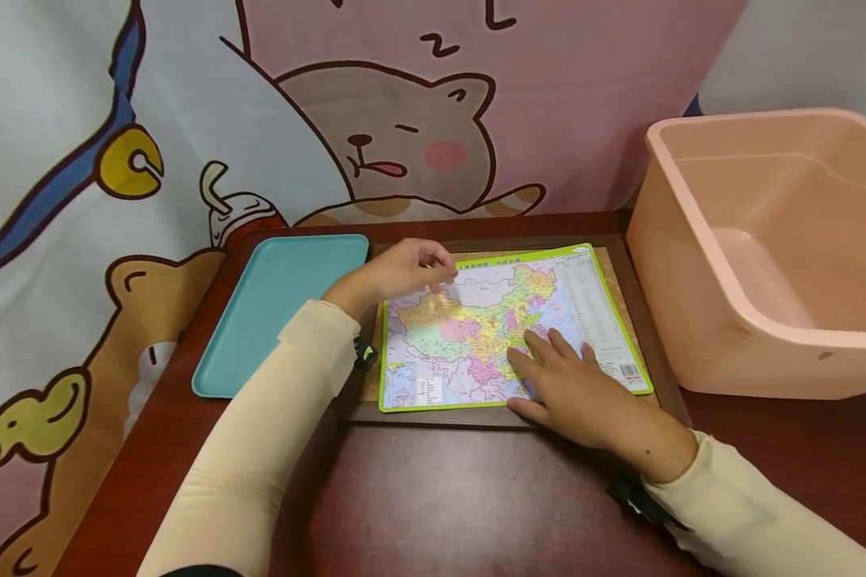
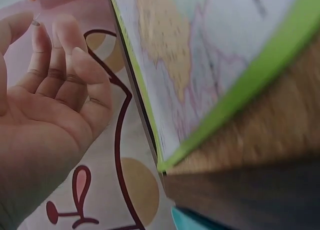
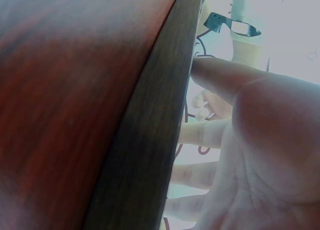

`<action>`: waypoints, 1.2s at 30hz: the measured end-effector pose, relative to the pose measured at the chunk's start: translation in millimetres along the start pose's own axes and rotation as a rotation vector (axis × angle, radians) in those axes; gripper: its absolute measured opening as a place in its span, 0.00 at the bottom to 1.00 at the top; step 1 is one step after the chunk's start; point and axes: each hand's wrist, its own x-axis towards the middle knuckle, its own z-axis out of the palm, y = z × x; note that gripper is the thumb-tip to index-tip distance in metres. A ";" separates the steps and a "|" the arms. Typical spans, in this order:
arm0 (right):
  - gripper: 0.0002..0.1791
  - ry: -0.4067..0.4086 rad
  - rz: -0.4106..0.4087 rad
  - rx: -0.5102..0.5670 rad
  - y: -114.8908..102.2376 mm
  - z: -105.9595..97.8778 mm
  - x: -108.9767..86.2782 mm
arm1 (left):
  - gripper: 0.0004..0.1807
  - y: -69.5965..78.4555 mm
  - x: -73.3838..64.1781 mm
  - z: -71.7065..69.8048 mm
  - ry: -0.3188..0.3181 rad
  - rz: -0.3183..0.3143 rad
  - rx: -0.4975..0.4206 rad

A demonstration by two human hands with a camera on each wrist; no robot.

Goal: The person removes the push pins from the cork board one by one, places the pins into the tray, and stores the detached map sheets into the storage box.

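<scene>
A green-bordered map of China point(image 1: 476, 385) lies on a brown-framed board point(image 1: 624, 280). Above its upper left part is my left hand point(image 1: 407, 268), thumb and index fingertip brought together. The left wrist view shows a tiny dark piece point(image 2: 35, 23) pinched at those fingertips; I cannot tell what it is. The other fingers of that hand are bent. My right hand point(image 1: 577, 389) rests on the map's lower right part with fingers spread, the thumb near the bottom edge. In the right wrist view its palm point(image 3: 280, 155) shows beside the board's dark frame point(image 3: 150, 115).
A teal tray point(image 1: 274, 312) lies to the left of the map, beside the board. On the right stands a large pink bin point(image 1: 664, 280). The reddish-brown table point(image 1: 433, 497) ends at a wall cloth point(image 1: 570, 96) printed with cartoon animals.
</scene>
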 end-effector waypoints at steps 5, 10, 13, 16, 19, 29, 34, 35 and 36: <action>0.33 0.007 -0.001 0.003 1.3 2.8 -0.6 | 0.16 -9.8 -7.5 -6.6 0.038 -0.024 0.009; 0.34 0.001 -0.001 0.009 1.0 3.7 -1.2 | 0.16 -24.1 -16.0 -14.7 0.055 -0.053 -0.001; 0.34 0.004 -0.003 0.006 0.7 3.1 -1.6 | 0.15 -32.9 -23.0 -22.1 0.084 -0.071 -0.011; 0.34 0.015 -0.008 0.002 0.2 1.7 -1.9 | 0.15 -41.4 -30.4 -30.4 0.125 -0.092 -0.009; 0.33 0.016 -0.011 0.002 -0.5 0.5 -1.5 | 0.16 -48.3 -37.8 -37.6 0.153 -0.118 -0.009; 0.33 0.022 -0.014 0.000 0.4 0.1 -0.5 | 0.14 -74.2 -60.8 -54.6 0.181 -0.196 -0.017; 0.33 0.009 -0.006 0.010 0.4 0.8 -2.2 | 0.15 -90.4 -70.0 -59.2 0.182 -0.215 0.027; 0.33 0.010 -0.005 0.011 0.4 1.0 -2.3 | 0.16 -93.5 -71.8 -60.1 0.185 -0.219 0.034; 0.33 0.012 -0.008 0.009 0.4 1.1 -2.4 | 0.16 -96.3 -73.6 -60.9 0.189 -0.225 0.040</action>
